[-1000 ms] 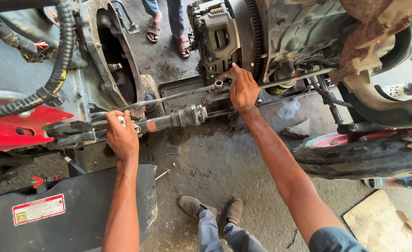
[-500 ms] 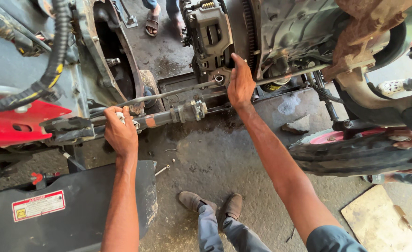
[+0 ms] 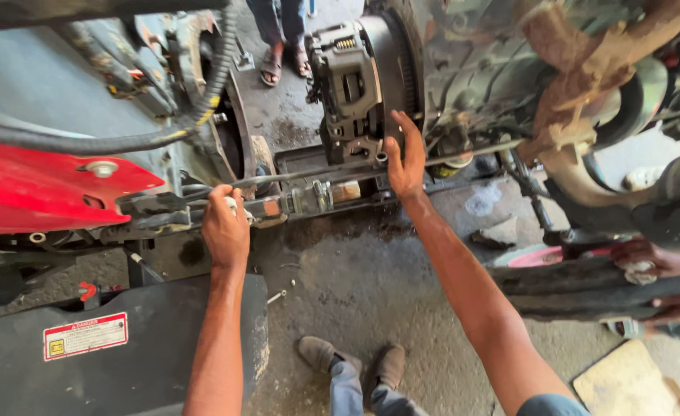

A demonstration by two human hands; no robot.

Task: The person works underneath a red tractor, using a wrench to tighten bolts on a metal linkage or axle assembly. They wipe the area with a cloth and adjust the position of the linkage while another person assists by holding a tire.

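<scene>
Oily concrete floor (image 3: 371,293); left hand (image 3: 226,231) grips shaft (image 3: 309,199); white-red label (image 3: 85,336) bottom-left.

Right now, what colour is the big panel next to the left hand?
Bright red. The panel shows best in the head view, left of the left hand.

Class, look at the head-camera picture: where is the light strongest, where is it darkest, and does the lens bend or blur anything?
Head view: daylight is brightest at the right edge behind the muddy housing; the black panel at lower left lies in shade. The wide lens bows the edges. The left hand and right hand on the shaft look sharp, with no strong glare.
</scene>
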